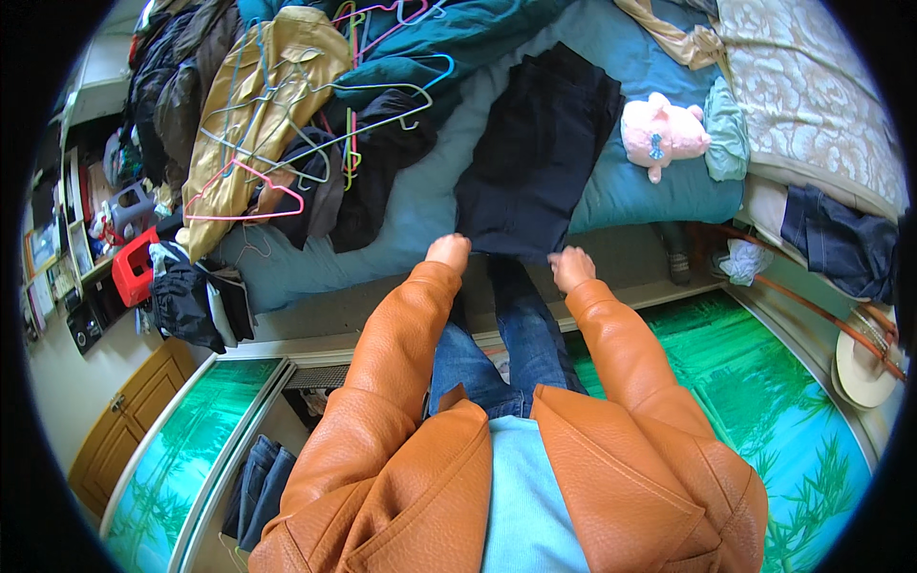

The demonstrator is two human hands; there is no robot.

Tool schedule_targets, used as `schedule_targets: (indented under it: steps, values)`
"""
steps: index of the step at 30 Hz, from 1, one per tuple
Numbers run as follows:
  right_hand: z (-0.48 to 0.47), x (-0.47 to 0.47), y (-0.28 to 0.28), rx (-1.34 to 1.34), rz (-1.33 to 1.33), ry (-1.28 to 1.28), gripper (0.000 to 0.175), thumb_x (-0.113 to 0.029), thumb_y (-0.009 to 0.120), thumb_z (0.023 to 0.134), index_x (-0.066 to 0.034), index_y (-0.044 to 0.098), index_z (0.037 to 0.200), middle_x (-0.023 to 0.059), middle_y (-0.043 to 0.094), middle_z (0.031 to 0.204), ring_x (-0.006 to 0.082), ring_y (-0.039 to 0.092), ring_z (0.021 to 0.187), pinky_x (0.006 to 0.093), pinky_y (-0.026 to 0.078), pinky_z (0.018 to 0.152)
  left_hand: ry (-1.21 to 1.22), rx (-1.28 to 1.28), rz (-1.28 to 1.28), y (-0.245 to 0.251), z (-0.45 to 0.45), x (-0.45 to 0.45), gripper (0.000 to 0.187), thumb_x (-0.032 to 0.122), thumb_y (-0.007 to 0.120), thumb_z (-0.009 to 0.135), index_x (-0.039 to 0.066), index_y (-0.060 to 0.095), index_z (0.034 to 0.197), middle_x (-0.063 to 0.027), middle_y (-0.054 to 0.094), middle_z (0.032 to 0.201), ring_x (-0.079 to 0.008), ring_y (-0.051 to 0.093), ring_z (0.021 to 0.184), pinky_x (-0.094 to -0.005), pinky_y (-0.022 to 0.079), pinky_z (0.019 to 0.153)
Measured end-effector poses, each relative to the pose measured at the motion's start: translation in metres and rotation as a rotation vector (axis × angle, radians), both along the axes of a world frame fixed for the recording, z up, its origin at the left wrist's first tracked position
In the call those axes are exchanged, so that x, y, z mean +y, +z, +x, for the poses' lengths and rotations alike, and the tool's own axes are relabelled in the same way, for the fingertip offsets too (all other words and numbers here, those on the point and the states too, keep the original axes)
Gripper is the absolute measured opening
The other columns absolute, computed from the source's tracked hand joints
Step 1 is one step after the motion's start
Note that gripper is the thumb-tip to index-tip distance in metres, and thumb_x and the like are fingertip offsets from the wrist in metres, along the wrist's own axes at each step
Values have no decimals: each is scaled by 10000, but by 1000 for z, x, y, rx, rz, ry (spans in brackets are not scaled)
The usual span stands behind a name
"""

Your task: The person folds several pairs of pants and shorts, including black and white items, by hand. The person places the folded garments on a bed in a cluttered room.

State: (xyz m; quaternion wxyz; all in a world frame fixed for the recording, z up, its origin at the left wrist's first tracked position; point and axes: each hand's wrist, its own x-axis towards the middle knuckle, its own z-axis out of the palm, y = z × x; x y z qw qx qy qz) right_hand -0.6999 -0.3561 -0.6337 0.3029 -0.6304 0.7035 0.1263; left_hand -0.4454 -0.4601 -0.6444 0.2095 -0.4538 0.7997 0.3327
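A dark, near-black folded garment [539,154], perhaps trousers, lies on the teal bedding [423,215], its near edge at the side of the bed. My left hand [449,252] is closed at its near left corner. At the near right corner, my right hand [573,268] pinches the cloth with thumb and fingers, slightly blurred. Between my hands the hem is held fairly straight. To the right of the garment rests a pink plush toy [663,132] with a blue bow.
Wire and plastic hangers [286,136] lie tangled over a tan garment [286,57] and dark clothes on the left. A red plastic stool [136,267] stands beyond. Right are a folded mint cloth [726,132] and patterned bedding [809,93]. Green-printed sliding panels [752,372] are low in view.
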Motion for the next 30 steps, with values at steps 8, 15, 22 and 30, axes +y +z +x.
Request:
schedule_targets:
  steps: [8,15,22,30]
  values:
    - [38,0,14,-279,404,79,264,-273,593,794,-126,685,993,133,663,969,301,636,889,389,503,807,633,265,177,75,88,84,210,228,612,810,108,684,967,-131,661,969,-308,620,928,-375,488,843]
    - [227,-57,34,-271,289,485,277,-302,627,804,-100,683,984,165,661,939,314,638,907,368,494,831,1437,431,-500,180,250,214,243,165,611,817,60,639,1034,-121,643,984,-262,624,932,-328,489,853]
    - [525,-18,99,-641,12,1106,252,-288,611,819,-87,685,953,119,679,864,263,663,833,353,510,749,2107,-20,-1736,280,372,420,537,35,623,809,25,415,1305,-112,507,1208,-208,492,1099,-338,381,953]
    - [676,201,241,-1180,500,1647,226,-145,642,808,-34,657,1004,139,664,902,211,653,777,300,518,728,2400,-448,-2146,333,316,547,664,26,631,798,-15,287,1365,-193,357,1336,-275,349,1245,-375,229,1073]
